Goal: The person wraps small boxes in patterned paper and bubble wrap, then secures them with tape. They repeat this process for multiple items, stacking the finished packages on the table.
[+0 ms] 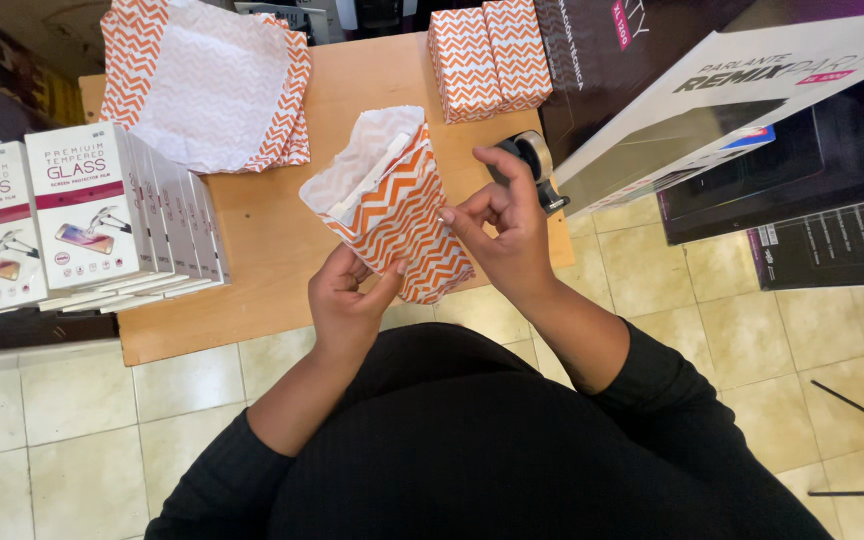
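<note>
Both hands meet at the half-wrapped box (pixel 392 205) in orange zigzag paper — left hand (pixel 347 295) pinching its near bottom corner, right hand (pixel 502 225) touching its right edge with thumb and forefinger pinched. Its long axis runs away from the hands over the bench (pixel 252 240) — open end far.

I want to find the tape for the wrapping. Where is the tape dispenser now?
In the head view the tape dispenser sits on the wooden table, just beyond the right hand, below the two wrapped boxes.
</note>
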